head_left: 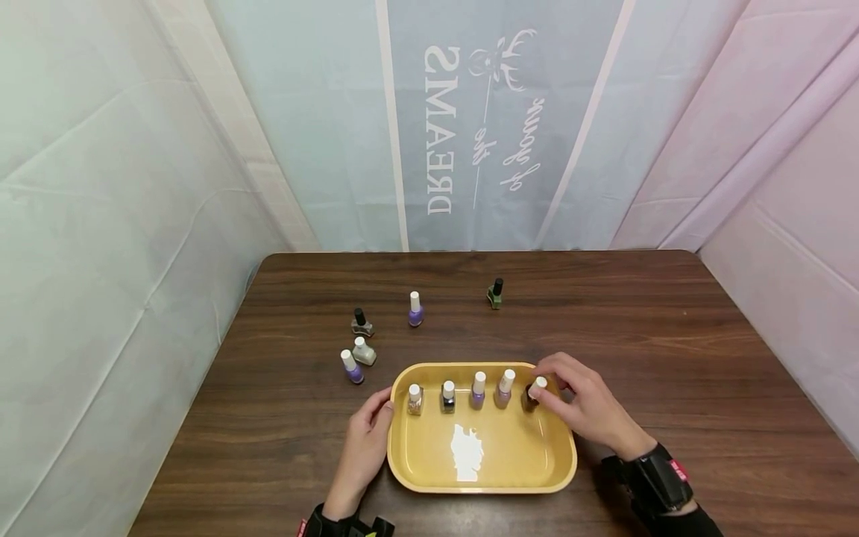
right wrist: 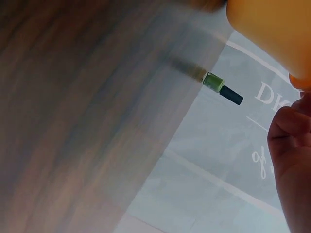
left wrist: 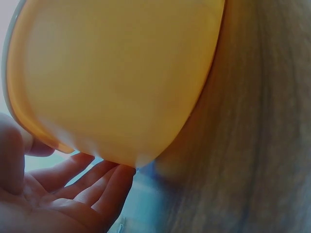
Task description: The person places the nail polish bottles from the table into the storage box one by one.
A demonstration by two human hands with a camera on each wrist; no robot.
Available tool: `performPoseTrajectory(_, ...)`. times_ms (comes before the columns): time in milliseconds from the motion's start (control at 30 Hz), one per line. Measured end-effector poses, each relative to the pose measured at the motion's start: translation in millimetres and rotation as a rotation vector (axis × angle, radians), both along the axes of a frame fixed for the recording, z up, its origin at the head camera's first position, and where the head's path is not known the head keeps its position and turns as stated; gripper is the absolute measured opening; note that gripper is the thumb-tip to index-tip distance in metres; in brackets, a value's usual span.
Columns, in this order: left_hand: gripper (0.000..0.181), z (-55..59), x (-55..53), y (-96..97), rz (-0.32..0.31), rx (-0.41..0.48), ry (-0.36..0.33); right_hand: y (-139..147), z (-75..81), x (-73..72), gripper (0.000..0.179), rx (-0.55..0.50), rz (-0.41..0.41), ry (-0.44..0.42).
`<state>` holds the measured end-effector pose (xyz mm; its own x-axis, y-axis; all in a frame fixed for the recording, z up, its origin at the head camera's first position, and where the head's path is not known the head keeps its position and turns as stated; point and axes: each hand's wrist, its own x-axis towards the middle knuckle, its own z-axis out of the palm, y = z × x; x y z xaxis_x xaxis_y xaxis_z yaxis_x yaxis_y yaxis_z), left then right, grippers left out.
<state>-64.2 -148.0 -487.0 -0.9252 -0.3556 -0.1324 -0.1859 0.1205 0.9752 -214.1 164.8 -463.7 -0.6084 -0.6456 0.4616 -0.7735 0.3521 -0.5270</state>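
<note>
A yellow tray holds a row of nail polish bottles with white caps along its far side. My left hand grips the tray's left edge; in the left wrist view its thumb is at the rim and its fingers touch the outer wall. At the row's right end, my right hand reaches over the rim, thumb and fingers pinching the white cap of a dark nail polish bottle. Beside that one stand a mauve bottle, a purple bottle, a black bottle and a clear-looking bottle.
Left of and beyond the tray, on the brown wooden table, stand two purple bottles, a pale bottle and a grey black-capped bottle. A green bottle stands farther back. Printed cloth hangs behind the table.
</note>
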Motion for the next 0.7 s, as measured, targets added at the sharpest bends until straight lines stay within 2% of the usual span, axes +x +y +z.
performPoseTrajectory(67, 0.032, -0.5, -0.2, 0.1, 0.004, -0.006, 0.002, 0.6, -1.1, -3.2, 0.026, -0.049, -0.020, -0.023)
performPoseTrajectory(167, 0.031, -1.4, -0.5, 0.1, 0.008, -0.014, 0.002, 0.9, -0.5, -7.9, 0.026, -0.118, -0.093, -0.083)
performPoseTrajectory(333, 0.031, -2.1, 0.1, -1.3, 0.022, -0.025, 0.003, -4.8, 1.5, -17.2, 0.015, -0.183, -0.225, -0.355)
performPoseTrajectory(433, 0.032, -2.5, 0.6, -2.2, 0.021, -0.028, 0.002, -10.4, -0.1, -22.5, 0.023, -0.186, -0.276, -0.534)
performPoseTrajectory(533, 0.032, -2.9, 0.8, -2.5, 0.022, -0.028, 0.004, -15.7, -2.9, -25.8, 0.034, -0.186, -0.269, -0.695)
performPoseTrajectory(700, 0.032, -4.5, -0.6, -1.4, 0.006, -0.016, 0.002, -16.4, -8.7, -25.2, 0.045, -0.217, -0.161, -0.951)
